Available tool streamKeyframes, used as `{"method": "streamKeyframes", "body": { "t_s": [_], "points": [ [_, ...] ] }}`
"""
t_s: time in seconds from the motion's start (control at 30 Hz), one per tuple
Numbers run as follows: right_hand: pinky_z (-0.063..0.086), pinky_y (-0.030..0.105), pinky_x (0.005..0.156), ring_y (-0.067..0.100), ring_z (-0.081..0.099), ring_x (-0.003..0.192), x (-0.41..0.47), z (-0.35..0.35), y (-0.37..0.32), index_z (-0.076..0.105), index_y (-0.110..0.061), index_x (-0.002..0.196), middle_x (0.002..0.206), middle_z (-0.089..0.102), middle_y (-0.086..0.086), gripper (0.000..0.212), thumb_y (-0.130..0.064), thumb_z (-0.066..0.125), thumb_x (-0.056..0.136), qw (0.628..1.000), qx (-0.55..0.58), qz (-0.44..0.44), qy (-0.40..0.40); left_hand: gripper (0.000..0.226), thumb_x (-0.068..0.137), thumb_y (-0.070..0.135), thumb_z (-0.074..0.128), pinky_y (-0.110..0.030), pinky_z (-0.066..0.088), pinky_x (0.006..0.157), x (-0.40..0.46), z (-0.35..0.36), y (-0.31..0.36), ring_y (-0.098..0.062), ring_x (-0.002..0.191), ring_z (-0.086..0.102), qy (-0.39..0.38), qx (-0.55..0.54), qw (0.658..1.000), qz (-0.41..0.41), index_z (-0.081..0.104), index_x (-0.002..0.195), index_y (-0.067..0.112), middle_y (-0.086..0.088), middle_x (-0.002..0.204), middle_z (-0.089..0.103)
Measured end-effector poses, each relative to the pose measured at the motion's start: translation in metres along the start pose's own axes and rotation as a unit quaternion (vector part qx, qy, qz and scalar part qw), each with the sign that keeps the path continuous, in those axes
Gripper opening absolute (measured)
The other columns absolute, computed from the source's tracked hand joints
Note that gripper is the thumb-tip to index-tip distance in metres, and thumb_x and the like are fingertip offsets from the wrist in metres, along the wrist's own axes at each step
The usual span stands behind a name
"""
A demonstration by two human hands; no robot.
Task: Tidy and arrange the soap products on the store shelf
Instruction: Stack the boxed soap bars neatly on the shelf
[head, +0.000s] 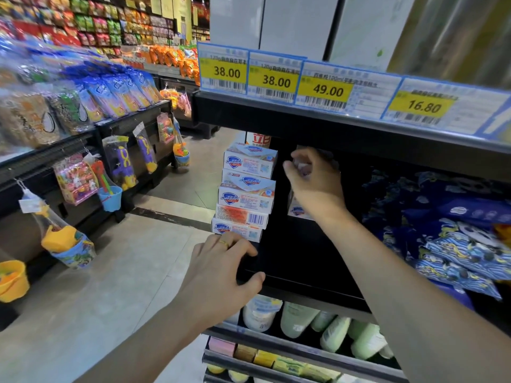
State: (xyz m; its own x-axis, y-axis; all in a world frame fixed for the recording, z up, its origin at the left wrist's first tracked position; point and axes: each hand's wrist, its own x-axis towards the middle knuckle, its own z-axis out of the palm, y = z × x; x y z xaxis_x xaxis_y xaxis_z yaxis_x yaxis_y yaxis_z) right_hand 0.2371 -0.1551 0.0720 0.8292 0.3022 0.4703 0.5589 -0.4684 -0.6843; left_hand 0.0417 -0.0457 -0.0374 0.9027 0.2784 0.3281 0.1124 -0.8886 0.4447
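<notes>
Resting on the shelf edge (276,283), the left hand (221,269) has loose fingers and holds nothing. Just behind it, at the shelf's left end, stands a leaning stack of soap boxes (246,189). They look light, stiff and a bit slick, so take each by its long sides. Deeper in, the right hand (315,178) pinches something small and blurry. Blue packs (453,239) lie to the right, price tags (323,87) hang above, and toys (77,181) hang across the aisle

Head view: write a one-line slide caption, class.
Right hand reaches into the dark shelf beside stacked Safeguard soap boxes; left hand rests on its edge.
</notes>
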Motion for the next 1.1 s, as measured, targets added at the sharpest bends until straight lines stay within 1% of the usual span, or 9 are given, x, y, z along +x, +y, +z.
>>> {"method": "streamKeyframes", "body": {
  "t_s": [0.1, 0.23, 0.4, 0.63, 0.73, 0.8, 0.87, 1.0, 1.1],
  "points": [
    [0.049, 0.034, 0.098, 0.03, 0.055, 0.125, -0.009, -0.025, 0.036, 0.06, -0.026, 0.134, 0.14, 0.055, 0.004, 0.039, -0.03, 0.065, 0.096, 0.987, -0.161, 0.001, -0.005, 0.039, 0.082, 0.071, 0.049, -0.027, 0.026, 0.094, 0.001, 0.0, 0.001, 0.0, 0.112, 0.033, -0.001, -0.007, 1.0, -0.012, 0.051, 0.113, 0.047, 0.03, 0.123, 0.043],
    [0.038, 0.044, 0.115, 0.035, 0.034, 0.142, -0.025, -0.034, 0.069, 0.035, -0.028, 0.158, 0.163, 0.028, 0.002, 0.07, -0.042, 0.066, 0.097, 0.959, -0.24, 0.065, -0.136, 0.035, 0.083, 0.069, 0.053, -0.027, 0.026, 0.094, 0.002, -0.001, 0.003, -0.001, 0.113, 0.033, -0.008, -0.002, 1.0, -0.017, 0.05, 0.111, 0.048, 0.03, 0.123, 0.043],
    [0.047, 0.042, 0.103, 0.033, 0.049, 0.131, -0.037, -0.029, 0.084, 0.053, -0.011, 0.139, 0.147, 0.044, 0.013, 0.056, -0.021, 0.078, 0.091, 0.987, -0.145, 0.009, -0.061, 0.034, 0.081, 0.07, 0.051, -0.026, 0.025, 0.095, 0.0, -0.003, 0.005, 0.0, 0.114, 0.033, -0.013, -0.005, 1.0, -0.026, 0.049, 0.109, 0.049, 0.031, 0.124, 0.043],
    [0.039, 0.016, 0.081, 0.011, 0.051, 0.103, -0.031, -0.033, 0.084, 0.059, -0.019, 0.126, 0.133, 0.047, 0.006, 0.049, -0.013, 0.084, 0.084, 0.995, -0.071, 0.053, -0.045, 0.032, 0.085, 0.066, 0.057, -0.026, 0.025, 0.096, -0.001, -0.006, 0.007, -0.001, 0.117, 0.035, -0.019, -0.014, 0.999, -0.028, 0.052, 0.111, 0.047, 0.03, 0.126, 0.043],
    [0.036, -0.003, 0.071, 0.011, 0.052, 0.103, -0.043, -0.04, 0.079, 0.064, -0.024, 0.118, 0.128, 0.046, 0.003, 0.048, -0.007, 0.086, 0.079, 0.998, -0.026, 0.047, -0.011, 0.032, 0.087, 0.061, 0.065, -0.027, 0.028, 0.098, -0.002, -0.008, 0.007, -0.001, 0.118, 0.038, -0.017, -0.023, 0.999, -0.024, 0.055, 0.113, 0.046, 0.03, 0.126, 0.046],
    [0.044, 0.002, 0.082, 0.014, 0.057, 0.107, -0.057, -0.046, 0.075, 0.065, -0.028, 0.113, 0.124, 0.046, 0.0, 0.05, -0.004, 0.087, 0.076, 0.999, 0.017, 0.043, 0.007, 0.034, 0.088, 0.058, 0.069, -0.029, 0.033, 0.101, -0.004, -0.01, 0.006, 0.0, 0.119, 0.042, -0.007, -0.044, 0.999, -0.017, 0.055, 0.117, 0.047, 0.032, 0.125, 0.049],
    [0.056, 0.021, 0.091, 0.014, 0.061, 0.111, -0.076, -0.054, 0.071, 0.064, -0.035, 0.107, 0.126, 0.048, 0.0, 0.053, -0.001, 0.088, 0.075, 0.995, 0.087, 0.046, 0.007, 0.042, 0.088, 0.05, 0.074, -0.028, 0.041, 0.103, -0.01, -0.01, 0.005, 0.003, 0.121, 0.046, 0.018, -0.084, 0.996, -0.011, 0.054, 0.125, 0.046, 0.033, 0.127, 0.051],
    [0.059, 0.022, 0.087, 0.007, 0.065, 0.118, -0.116, -0.071, 0.066, 0.066, -0.04, 0.105, 0.13, 0.054, -0.003, 0.057, 0.002, 0.088, 0.075, 0.976, 0.208, 0.031, -0.057, 0.066, 0.086, 0.038, 0.08, -0.014, 0.034, 0.104, -0.015, -0.015, 0.009, 0.006, 0.135, 0.04, 0.072, -0.12, 0.99, 0.031, 0.045, 0.141, 0.049, 0.03, 0.141, 0.046],
    [0.059, 0.031, 0.091, 0.013, 0.064, 0.123, -0.141, -0.08, 0.064, 0.067, -0.035, 0.11, 0.134, 0.056, 0.0, 0.055, 0.002, 0.088, 0.076, 0.957, 0.259, 0.015, -0.127, 0.08, 0.083, 0.03, 0.085, -0.012, 0.032, 0.11, -0.012, -0.019, 0.019, -0.002, 0.143, 0.039, 0.094, -0.121, 0.984, 0.096, 0.041, 0.147, 0.048, 0.022, 0.151, 0.04]
  ]
}}
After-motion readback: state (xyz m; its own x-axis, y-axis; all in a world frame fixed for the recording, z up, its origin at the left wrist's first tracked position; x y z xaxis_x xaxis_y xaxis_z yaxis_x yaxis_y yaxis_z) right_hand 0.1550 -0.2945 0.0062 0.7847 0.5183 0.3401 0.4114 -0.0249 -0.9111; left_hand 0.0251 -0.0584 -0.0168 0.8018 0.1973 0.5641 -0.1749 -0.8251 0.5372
